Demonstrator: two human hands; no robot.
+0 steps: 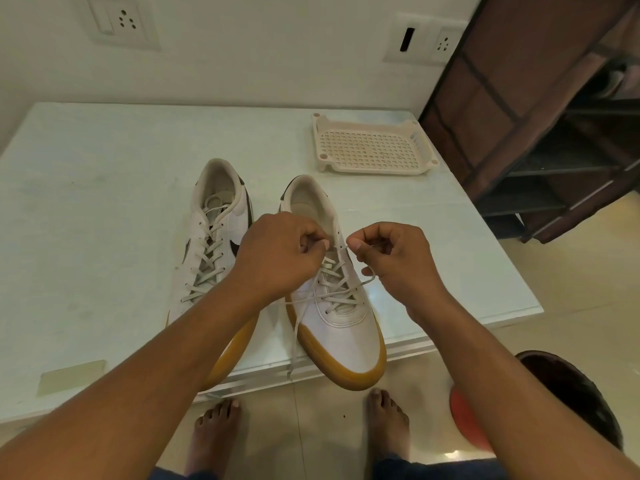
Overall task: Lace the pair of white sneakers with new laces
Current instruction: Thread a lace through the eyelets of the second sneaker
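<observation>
Two white sneakers with tan soles stand side by side on a pale glass-topped table (104, 209), toes toward me. The left sneaker (211, 244) is laced to the top. Over the right sneaker (341, 327) both my hands work at the upper eyelets. My left hand (277, 254) pinches the white lace (332, 292) near the shoe's tongue. My right hand (391, 258) pinches the other part of the lace between thumb and forefinger. One loose lace end (294, 344) trails down past the table's front edge.
A cream perforated plastic tray (372, 147) sits at the table's back right. A dark shelf rack (554, 116) stands to the right. On the floor at the right sit a dark round object (571, 389) and something red (467, 424). My bare feet (214, 434) are below the table edge.
</observation>
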